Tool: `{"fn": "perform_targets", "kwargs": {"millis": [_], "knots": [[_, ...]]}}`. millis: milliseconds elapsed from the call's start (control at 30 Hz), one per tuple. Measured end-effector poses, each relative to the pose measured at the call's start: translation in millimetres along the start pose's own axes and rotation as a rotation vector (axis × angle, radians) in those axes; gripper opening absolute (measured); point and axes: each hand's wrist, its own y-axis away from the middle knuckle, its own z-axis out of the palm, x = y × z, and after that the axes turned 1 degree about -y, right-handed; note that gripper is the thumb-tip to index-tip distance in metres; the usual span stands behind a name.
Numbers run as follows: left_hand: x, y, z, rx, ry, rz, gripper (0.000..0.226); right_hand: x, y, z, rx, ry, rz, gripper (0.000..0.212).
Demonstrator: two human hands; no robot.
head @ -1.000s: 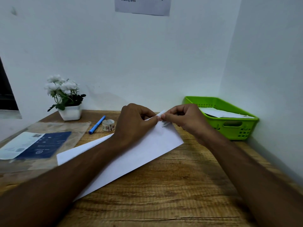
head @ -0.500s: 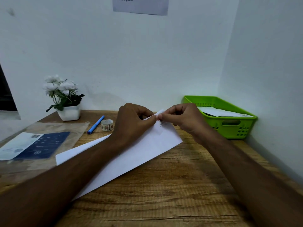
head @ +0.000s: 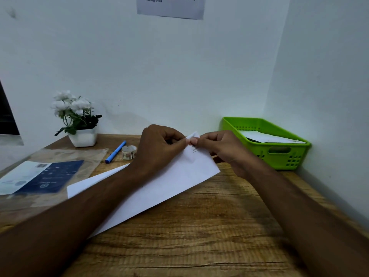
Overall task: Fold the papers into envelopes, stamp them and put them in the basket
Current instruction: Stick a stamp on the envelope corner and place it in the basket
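Your left hand (head: pixel 159 146) and right hand (head: pixel 221 148) meet fingertip to fingertip at the far corner of the white paper (head: pixel 169 184). Both pinch that corner, fingers curled, and it stands slightly raised. The rest of the sheet lies flat on the wooden desk (head: pixel 199 236), running diagonally from far right toward near left under your left forearm. Faint print shows near the pinched corner, too small to read. The green basket (head: pixel 265 158) sits at far right against the wall, with white sheets (head: pixel 267 137) inside. Left of your hands: a small patterned roll (head: pixel 128 152), then a blue pen (head: pixel 115 151). Far left, a white flowerpot (head: pixel 82 136). Near left, a clear plastic sleeve (head: pixel 89 164) holding a blue card.
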Motion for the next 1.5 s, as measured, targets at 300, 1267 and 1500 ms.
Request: {"fn": "perform_targets", "kwargs": {"millis": [300,1267,1500], "knots": [[0,0,0,-0.054,0.056,-0.139,0.012,1,1,2,-0.042,0.015,-0.016,0.019],[-10,-8,-5,-0.187,-0.202,0.039,0.019,10,-8,-4,-0.144,0.041,0.057,0.025],[-5,-6,-9,0.068,-0.444,0.430,0.013,5,-12,-11,0.230,-0.177,-0.047,0.017]]}}
